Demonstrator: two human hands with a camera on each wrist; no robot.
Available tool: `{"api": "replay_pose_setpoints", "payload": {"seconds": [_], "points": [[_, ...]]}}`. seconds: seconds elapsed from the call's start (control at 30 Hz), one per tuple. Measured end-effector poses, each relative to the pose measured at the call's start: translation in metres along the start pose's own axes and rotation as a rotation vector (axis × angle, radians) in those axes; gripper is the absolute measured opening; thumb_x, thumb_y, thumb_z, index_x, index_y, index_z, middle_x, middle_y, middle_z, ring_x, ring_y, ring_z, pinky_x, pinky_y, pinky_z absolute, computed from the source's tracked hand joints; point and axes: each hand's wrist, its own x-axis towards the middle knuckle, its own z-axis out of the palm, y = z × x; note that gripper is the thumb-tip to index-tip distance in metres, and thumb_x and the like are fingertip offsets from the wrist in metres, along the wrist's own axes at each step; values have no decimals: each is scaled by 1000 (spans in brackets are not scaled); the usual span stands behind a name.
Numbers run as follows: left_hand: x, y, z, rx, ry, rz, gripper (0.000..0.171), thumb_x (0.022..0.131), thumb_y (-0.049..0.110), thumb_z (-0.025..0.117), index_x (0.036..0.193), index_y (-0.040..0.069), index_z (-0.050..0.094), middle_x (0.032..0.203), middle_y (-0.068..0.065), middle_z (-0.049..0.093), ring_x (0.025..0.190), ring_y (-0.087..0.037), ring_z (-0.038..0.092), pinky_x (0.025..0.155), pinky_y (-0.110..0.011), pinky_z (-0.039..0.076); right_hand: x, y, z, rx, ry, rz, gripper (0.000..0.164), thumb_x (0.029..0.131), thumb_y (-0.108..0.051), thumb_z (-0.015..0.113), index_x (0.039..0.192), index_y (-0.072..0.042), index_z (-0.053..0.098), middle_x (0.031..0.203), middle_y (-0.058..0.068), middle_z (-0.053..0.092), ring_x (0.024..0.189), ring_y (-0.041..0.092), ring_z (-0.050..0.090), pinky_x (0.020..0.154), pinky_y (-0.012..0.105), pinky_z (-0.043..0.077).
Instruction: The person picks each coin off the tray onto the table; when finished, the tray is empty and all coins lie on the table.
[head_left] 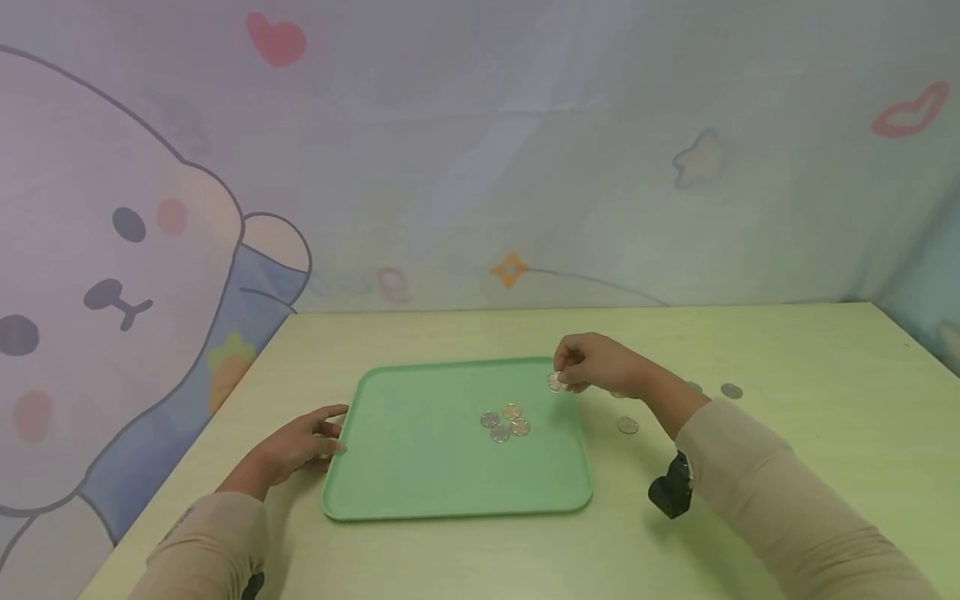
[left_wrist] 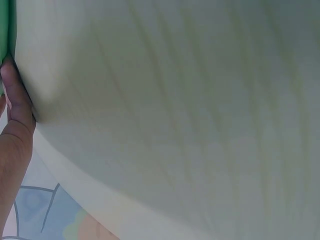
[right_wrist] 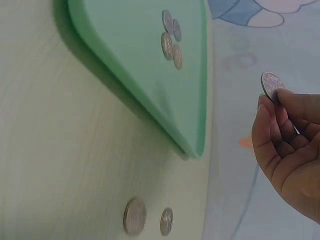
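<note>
In the head view, my right hand (head_left: 600, 364) pinches a silvery coin (right_wrist: 271, 86) between thumb and fingertips, above the far right corner of the green tray (head_left: 420, 475). Several coins (head_left: 500, 433) lie flat in a small cluster on the tray, right of its middle. At the tray's left rim is my left hand (head_left: 300, 443), its fingertips touching the edge. Part of that hand shows in the left wrist view, with a fairly straight finger (left_wrist: 17, 95) against the green rim.
To the right of the tray, more coins lie on the pale wooden table (head_left: 480, 558), one coin (head_left: 627, 425) near the tray and another coin (head_left: 732, 391) farther right. My right forearm partly covers others. A printed cloth backdrop (head_left: 480, 167) hangs behind the table.
</note>
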Motion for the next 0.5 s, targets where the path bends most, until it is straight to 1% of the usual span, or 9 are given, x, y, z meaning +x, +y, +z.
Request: {"api": "replay_pose_setpoints", "payload": {"seconds": [0.07, 0.13, 0.23, 0.33, 0.5], "points": [[0, 0, 0, 0, -1, 1, 67, 87, 3, 55, 142, -6, 18, 119, -26, 40, 91, -18, 52, 77, -35, 49, -5, 4, -5, 7, 13, 8, 5, 88, -2, 50, 91, 2, 51, 85, 8, 56, 86, 29, 58, 78, 40, 50], [1, -1, 1, -1, -3, 1, 67, 87, 3, 55, 142, -6, 17, 119, -26, 40, 91, -18, 52, 78, -35, 49, -9, 9, -9, 10, 21, 20, 5, 88, -2, 51, 91, 1, 51, 83, 7, 55, 82, 28, 57, 78, 42, 49], [1, -1, 1, 0, -5, 2, 68, 87, 4, 55, 142, -6, 17, 119, -26, 40, 91, -18, 52, 78, -35, 49, -15, 16, -15, 22, 25, 22, 6, 87, -1, 51, 91, 3, 50, 80, 6, 53, 76, 21, 55, 74, 40, 48], [0, -1, 1, 1, -5, 2, 68, 87, 4, 55, 142, -6, 16, 119, -26, 39, 91, -18, 52, 78, -36, 49, -21, 23, -19, 46, 23, 26, 8, 87, 0, 52, 91, 6, 49, 78, 5, 52, 72, 18, 52, 71, 38, 47], [1, 0, 2, 11, -5, 4, 69, 87, 4, 55, 142, -7, 16, 118, -25, 39, 91, -19, 51, 77, -35, 49, -35, 32, -26, 66, 28, 43, 10, 87, -1, 53, 92, 6, 48, 82, 7, 54, 76, 17, 53, 72, 34, 48]]}}
